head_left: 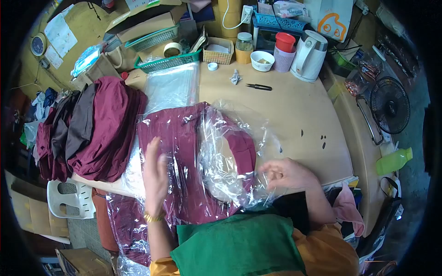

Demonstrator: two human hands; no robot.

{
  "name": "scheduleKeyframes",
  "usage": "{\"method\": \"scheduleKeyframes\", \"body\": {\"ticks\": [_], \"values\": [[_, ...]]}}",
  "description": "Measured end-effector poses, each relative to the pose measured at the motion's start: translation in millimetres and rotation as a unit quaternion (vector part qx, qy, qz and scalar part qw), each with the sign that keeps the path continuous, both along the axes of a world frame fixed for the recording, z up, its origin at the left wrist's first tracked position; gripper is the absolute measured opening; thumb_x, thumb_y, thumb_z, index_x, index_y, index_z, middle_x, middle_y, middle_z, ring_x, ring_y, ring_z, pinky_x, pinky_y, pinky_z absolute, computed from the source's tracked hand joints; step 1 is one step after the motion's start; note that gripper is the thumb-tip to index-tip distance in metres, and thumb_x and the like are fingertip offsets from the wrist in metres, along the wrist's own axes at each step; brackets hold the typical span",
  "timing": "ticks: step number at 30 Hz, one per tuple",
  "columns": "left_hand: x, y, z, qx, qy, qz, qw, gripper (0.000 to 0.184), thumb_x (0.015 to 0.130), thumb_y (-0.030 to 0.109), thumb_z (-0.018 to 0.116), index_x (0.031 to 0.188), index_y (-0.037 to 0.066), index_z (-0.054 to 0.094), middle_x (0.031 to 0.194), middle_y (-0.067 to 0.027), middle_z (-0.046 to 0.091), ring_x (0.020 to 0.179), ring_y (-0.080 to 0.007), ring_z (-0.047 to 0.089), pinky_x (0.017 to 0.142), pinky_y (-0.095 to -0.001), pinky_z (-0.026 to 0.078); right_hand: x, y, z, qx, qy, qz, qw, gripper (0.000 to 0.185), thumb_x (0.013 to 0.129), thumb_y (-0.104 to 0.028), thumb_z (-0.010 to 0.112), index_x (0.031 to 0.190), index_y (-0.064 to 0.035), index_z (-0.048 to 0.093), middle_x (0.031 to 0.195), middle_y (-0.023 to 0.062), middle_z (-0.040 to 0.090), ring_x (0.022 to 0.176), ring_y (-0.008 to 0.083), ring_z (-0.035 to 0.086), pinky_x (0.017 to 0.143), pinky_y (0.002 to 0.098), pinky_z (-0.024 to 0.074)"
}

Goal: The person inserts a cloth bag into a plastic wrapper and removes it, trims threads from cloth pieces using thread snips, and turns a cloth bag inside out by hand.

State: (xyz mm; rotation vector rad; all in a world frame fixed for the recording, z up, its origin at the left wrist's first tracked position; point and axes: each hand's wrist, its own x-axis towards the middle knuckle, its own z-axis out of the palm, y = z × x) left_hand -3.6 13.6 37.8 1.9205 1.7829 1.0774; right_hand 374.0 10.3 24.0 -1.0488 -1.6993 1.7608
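Observation:
A maroon garment (179, 161) lies on the table in a clear plastic bag (221, 179), whose loose right part is crumpled around a curved maroon strip. My left hand (155, 172) is upright at the garment's left side, fingers stretched and nothing in them. At the bag's right edge is my right hand (287, 174), its fingers curled near the plastic; whether they pinch the film cannot be made out. Flat clear bags (172, 85) lie behind the garment. To the left is a heap of maroon and dark garments (103, 129).
Black snips (258, 86) and a crumpled scrap (235, 77) lie toward the back. A white kettle (309, 55), a white bowl (262, 60), a jar (244, 46) and a green basket (168, 62) line the rear edge. At right are a black fan (390, 105) and a green bottle (394, 161).

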Motion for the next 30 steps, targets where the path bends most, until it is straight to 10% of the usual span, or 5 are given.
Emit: {"method": "scheduleKeyframes", "body": {"ticks": [8, 13, 17, 21, 30], "values": [[13.7, 24.7, -84.2, -0.061, 0.271, 0.096, 0.956, 0.062, 0.100, 0.038, 0.044, 0.154, 0.011, 0.027, 0.161, -0.0175, 0.018, 0.148, -0.0399, 0.013, 0.116, -0.0613, 0.009, 65.9, -0.3, 18.6, 0.312, -0.316, -0.520, 0.729, 0.017, 0.092, -0.012, 0.061, 0.106, -0.0023, 0.061, 0.087, 0.0074, 0.064, 0.079, 0.0153, 0.061, 0.073, 0.0305, 0.0496], [19.2, 27.7, -85.5, -0.055, 0.289, 0.101, 0.950, 0.063, 0.098, 0.039, 0.047, 0.152, 0.011, 0.030, 0.159, -0.0173, 0.022, 0.147, -0.0391, 0.016, 0.115, -0.0616, 0.011, -58.1, 37.8, 32.1, 0.386, -0.340, -0.322, 0.795, 0.071, 0.080, -0.030, 0.077, 0.139, -0.0083, 0.045, 0.129, 0.0181, 0.057, 0.117, 0.0415, 0.054, 0.102, 0.0490, 0.0403], [16.0, 24.6, -83.5, -0.057, 0.305, 0.110, 0.944, 0.062, 0.100, 0.042, 0.044, 0.153, 0.014, 0.030, 0.160, -0.0140, 0.024, 0.148, -0.0356, 0.018, 0.116, -0.0594, 0.011, -22.5, 134.9, -45.2, 0.228, -0.235, -0.195, 0.925, 0.045, 0.081, -0.022, 0.073, 0.122, -0.0059, 0.061, 0.114, 0.0209, 0.066, 0.111, 0.0357, 0.061, 0.095, 0.0437, 0.0464], [17.3, 25.3, -84.3, -0.040, 0.286, 0.106, 0.951, 0.063, 0.098, 0.041, 0.048, 0.151, 0.011, 0.034, 0.158, -0.0183, 0.026, 0.147, -0.0394, 0.019, 0.115, -0.0615, 0.012, 57.2, 157.1, -13.1, 0.212, -0.329, -0.513, 0.764, 0.036, 0.084, -0.019, 0.069, 0.119, -0.0072, 0.065, 0.105, 0.0142, 0.068, 0.109, 0.0271, 0.063, 0.091, 0.0383, 0.0491], [16.7, 25.6, -86.5, -0.018, 0.276, 0.108, 0.955, 0.063, 0.096, 0.040, 0.051, 0.150, 0.010, 0.036, 0.157, -0.0174, 0.027, 0.146, -0.0385, 0.021, 0.116, -0.0611, 0.011, 49.5, 147.1, -48.7, 0.286, -0.493, -0.377, 0.730, 0.072, 0.079, -0.033, 0.076, 0.139, -0.0059, 0.047, 0.145, 0.0197, 0.042, 0.137, 0.0343, 0.037, 0.110, 0.0506, 0.0306]]}}
